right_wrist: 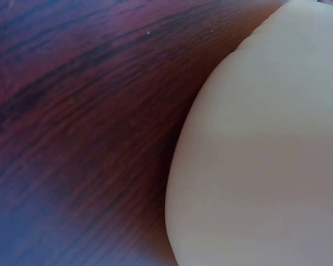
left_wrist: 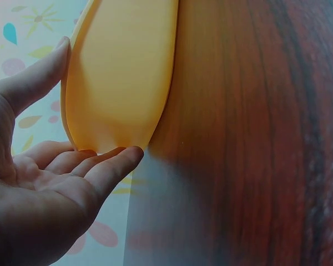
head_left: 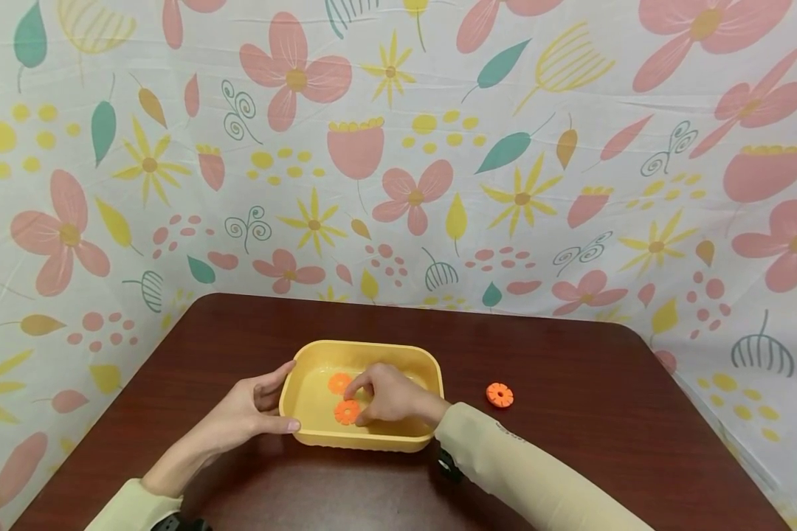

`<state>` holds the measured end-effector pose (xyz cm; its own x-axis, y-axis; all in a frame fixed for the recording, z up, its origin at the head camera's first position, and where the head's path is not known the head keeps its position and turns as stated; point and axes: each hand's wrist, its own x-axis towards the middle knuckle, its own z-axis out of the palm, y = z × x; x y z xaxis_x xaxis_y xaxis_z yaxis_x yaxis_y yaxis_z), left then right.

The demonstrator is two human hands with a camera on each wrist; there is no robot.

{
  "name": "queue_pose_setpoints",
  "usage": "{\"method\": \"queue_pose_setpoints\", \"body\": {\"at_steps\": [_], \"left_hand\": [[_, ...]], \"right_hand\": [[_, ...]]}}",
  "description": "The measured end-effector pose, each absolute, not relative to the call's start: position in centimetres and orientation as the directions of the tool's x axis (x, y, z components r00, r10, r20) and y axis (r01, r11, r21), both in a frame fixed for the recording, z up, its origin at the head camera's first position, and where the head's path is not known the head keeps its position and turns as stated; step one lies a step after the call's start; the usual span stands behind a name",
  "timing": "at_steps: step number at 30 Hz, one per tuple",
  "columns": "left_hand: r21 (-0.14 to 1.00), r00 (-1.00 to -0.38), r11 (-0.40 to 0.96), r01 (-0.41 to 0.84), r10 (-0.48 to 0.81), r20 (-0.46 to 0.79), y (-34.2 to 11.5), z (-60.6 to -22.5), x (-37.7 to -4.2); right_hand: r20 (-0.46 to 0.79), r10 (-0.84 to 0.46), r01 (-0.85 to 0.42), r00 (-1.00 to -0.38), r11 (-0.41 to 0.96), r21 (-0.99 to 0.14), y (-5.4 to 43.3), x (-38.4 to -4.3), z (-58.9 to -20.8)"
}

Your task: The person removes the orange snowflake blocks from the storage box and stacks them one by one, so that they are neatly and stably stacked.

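A yellow plastic basin (head_left: 365,441) sits on the table, and my left hand (head_left: 242,413) grips its left end. The left wrist view shows the thumb and fingers of the left hand (left_wrist: 61,172) against the basin's wall (left_wrist: 119,72). My right hand (head_left: 392,394) reaches into the basin and pinches an orange notched disc (head_left: 347,412) between thumb and finger. Just behind it, another orange notched disc (head_left: 339,383) lies on the basin floor. A pale sleeve (right_wrist: 261,144) fills much of the right wrist view, where the right hand is hidden.
A third orange notched disc (head_left: 499,395) lies on the dark wooden table (head_left: 558,369), right of the basin. Behind the table hangs a flower-patterned cloth (head_left: 398,243). The right forearm (head_left: 518,457) crosses the table's near right part.
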<state>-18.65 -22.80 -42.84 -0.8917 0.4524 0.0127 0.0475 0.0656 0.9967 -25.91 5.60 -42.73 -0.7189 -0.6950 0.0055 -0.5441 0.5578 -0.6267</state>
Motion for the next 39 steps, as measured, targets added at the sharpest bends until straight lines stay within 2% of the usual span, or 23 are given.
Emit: {"method": "queue_pose_setpoints", "body": {"at_steps": [15,21,39], "left_hand": [[0.996,-0.893,0.072,0.046,0.45,0.009,-22.77,-42.73,-18.57],[0.996,-0.892,0.068,0.05,0.451,0.014,-22.7,-42.76,-18.63],[0.997,-0.892,0.065,0.044,0.453,0.009,-22.75,-42.63,-18.44]], "right_hand": [[0.017,-0.67,-0.501,-0.742,0.538,-0.678,5.76,-25.77,-42.69],[-0.007,-0.657,-0.491,-0.754,0.571,-0.658,5.75,-25.62,-42.61],[0.01,-0.682,-0.51,-0.731,0.537,-0.672,6.31,-25.79,-42.49]]}}
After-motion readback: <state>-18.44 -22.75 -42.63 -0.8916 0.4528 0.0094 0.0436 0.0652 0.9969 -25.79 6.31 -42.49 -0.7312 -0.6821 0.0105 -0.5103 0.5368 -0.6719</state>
